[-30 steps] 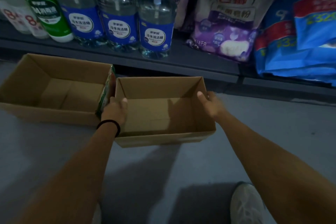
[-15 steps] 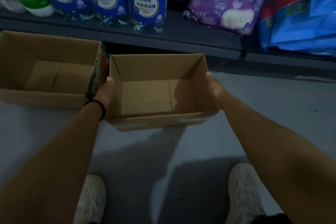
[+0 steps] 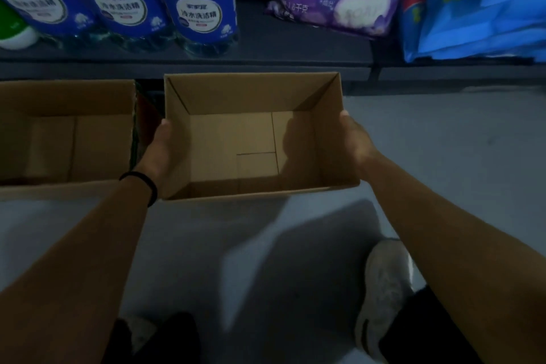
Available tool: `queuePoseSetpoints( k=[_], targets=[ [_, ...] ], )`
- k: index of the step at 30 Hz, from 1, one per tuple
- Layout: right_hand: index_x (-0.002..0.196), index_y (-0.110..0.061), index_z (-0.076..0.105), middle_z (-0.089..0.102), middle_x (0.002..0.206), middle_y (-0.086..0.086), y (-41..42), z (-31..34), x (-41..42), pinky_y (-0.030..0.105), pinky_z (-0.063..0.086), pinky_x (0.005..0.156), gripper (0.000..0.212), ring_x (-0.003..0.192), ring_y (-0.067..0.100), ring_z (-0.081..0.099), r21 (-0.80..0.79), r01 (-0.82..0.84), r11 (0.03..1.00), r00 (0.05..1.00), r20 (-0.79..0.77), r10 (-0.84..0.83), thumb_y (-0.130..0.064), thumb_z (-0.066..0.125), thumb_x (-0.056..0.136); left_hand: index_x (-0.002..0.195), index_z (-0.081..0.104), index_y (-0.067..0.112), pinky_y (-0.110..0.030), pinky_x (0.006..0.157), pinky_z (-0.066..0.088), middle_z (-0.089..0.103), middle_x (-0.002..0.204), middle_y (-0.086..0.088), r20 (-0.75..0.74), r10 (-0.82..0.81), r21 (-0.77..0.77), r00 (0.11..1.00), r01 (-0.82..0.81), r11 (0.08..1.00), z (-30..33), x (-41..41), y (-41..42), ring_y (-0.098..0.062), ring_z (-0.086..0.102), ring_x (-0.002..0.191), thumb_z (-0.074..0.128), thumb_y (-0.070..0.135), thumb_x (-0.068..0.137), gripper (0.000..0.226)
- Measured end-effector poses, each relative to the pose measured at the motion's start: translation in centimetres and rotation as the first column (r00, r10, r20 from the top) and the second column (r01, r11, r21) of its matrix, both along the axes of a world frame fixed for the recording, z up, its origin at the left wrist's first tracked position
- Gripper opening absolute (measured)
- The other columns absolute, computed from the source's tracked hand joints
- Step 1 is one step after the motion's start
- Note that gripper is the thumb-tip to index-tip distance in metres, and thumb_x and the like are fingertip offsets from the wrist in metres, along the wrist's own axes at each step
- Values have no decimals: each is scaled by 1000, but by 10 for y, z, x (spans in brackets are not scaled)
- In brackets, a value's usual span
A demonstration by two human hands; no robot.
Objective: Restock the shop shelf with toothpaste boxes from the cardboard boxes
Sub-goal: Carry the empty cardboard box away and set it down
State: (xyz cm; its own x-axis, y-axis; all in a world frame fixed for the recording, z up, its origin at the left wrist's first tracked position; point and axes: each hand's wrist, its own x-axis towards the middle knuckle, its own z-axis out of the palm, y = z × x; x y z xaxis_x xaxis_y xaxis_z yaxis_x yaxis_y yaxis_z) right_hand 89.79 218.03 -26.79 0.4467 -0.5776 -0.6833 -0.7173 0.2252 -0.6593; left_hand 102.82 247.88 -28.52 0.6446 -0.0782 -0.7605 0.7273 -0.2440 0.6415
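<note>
An open cardboard box (image 3: 251, 91) with nothing inside is held off the grey floor in front of the bottom shelf. My left hand (image 3: 158, 148) grips its left wall and my right hand (image 3: 356, 139) grips its right wall. A second open cardboard box (image 3: 68, 97) stands on the floor to the left, its visible part bare inside. A green toothpaste box (image 3: 135, 139) stands wedged in the gap between the two cartons, mostly hidden.
The dark bottom shelf (image 3: 266, 65) carries blue-labelled bottles (image 3: 201, 15) at left, a purple bag (image 3: 334, 6) in the middle and blue bags (image 3: 478, 9) at right. My white shoes (image 3: 381, 284) stand on the floor below the held box.
Both hands have shifted from the rim onto the side walls and raised the box off the floor toward me. The view has tilted downward, showing my feet.
</note>
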Motion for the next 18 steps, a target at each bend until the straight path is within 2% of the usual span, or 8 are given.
queuePoseSetpoints(
  k=[5, 9, 10, 12, 13, 14, 16, 18],
  targets=[
    [144, -14, 40, 43, 146, 11, 2, 97, -26, 36, 31, 107, 55, 134, 28, 41, -15, 86, 996, 996, -18, -86, -47, 30, 102, 137, 48, 31, -45, 107, 37, 54, 134, 1, -60, -57, 42, 997, 60, 997, 93, -12, -6, -24, 52, 118, 38, 76, 82, 71],
    [143, -16, 43, 44, 146, 8, 13, 197, -49, 41, 27, 116, 59, 135, 27, 40, 0, 171, 985, 985, 17, -171, -54, 34, 99, 115, 59, 31, -33, 79, 44, 63, 101, 3, -91, -147, 15, 985, 149, 989, 192, -14, -14, -19, 57, 92, 31, 67, 90, 52],
    [141, -16, 46, 46, 145, 8, 14, 220, -56, 40, 28, 115, 58, 133, 26, 42, -18, 198, 980, 980, 29, -198, -54, 36, 98, 113, 62, 31, -36, 82, 44, 64, 102, 1, -103, -195, -28, 975, 194, 981, 222, -17, -18, -20, 58, 94, 32, 69, 89, 53],
    [139, -14, 49, 48, 143, 7, 20, 268, -68, 34, 29, 113, 54, 132, 24, 43, -77, 237, 969, 972, 17, -236, -50, 36, 100, 123, 60, 31, -47, 99, 40, 62, 124, -6, -148, -259, -70, 955, 251, 966, 270, -15, -17, -27, 56, 113, 38, 80, 78, 71],
    [138, -13, 49, 48, 143, 8, 24, 294, -76, 32, 29, 110, 53, 132, 24, 43, -113, 253, 961, 967, 14, -253, -48, 35, 101, 127, 58, 30, -50, 102, 37, 58, 132, -8, -138, -290, -71, 947, 282, 957, 290, -12, -16, -29, 53, 119, 41, 83, 74, 77],
    [138, -12, 49, 48, 143, 9, 27, 316, -85, 32, 29, 109, 53, 132, 25, 43, -135, 272, 953, 962, 19, -272, -47, 36, 101, 123, 61, 28, -49, 100, 40, 60, 128, -8, -121, -312, -96, 942, 301, 949, 314, -11, -19, -30, 56, 115, 41, 81, 76, 74],
    [139, -11, 48, 47, 143, 10, 38, 366, -108, 30, 29, 108, 55, 133, 25, 42, -175, 319, 932, 947, 24, -319, -48, 35, 101, 97, 69, 27, -38, 81, 47, 72, 96, -4, -99, -383, -131, 919, 369, 920, 364, -14, -28, -25, 62, 91, 34, 71, 87, 58],
    [140, -9, 46, 47, 142, 11, 53, 422, -134, 27, 28, 105, 55, 134, 25, 41, -207, 375, 904, 926, 34, -376, -46, 35, 102, 86, 65, 27, -33, 68, 45, 69, 83, -3, -79, -440, -110, 894, 431, 896, 417, -28, -39, -22, 60, 80, 28, 64, 93, 53]
  ],
)
